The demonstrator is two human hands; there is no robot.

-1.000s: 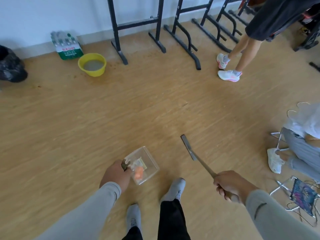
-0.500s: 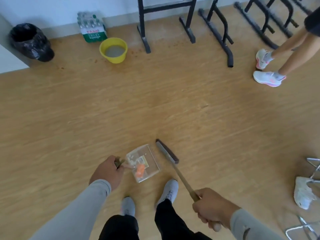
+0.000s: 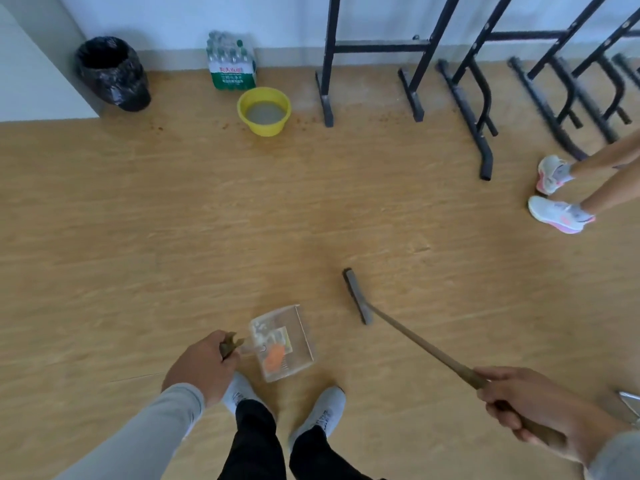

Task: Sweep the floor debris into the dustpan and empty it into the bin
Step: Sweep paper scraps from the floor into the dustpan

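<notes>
My left hand (image 3: 202,367) grips the dark handle of a clear plastic dustpan (image 3: 299,327), held low over the wooden floor just ahead of my feet. Inside the pan lie an orange scrap (image 3: 273,359) and pale paper bits (image 3: 273,336). My right hand (image 3: 533,408) is closed around the wooden stick of a broom (image 3: 415,344), whose dark narrow head (image 3: 356,295) rests to the right of the pan, apart from it. A bin lined with a black bag (image 3: 110,72) stands at the far left by the wall.
A yellow basin of water (image 3: 265,110) and a pack of water bottles (image 3: 231,60) sit by the wall near the bin. Black metal frames (image 3: 460,88) line the back right. Another person's legs and white shoes (image 3: 557,202) are at the right. Brown specks dot the floor near the basin.
My view has turned left, so the bin now shows in full. The broom head swung right, away from the dustpan. My left hand still holds the pan with the debris inside.
</notes>
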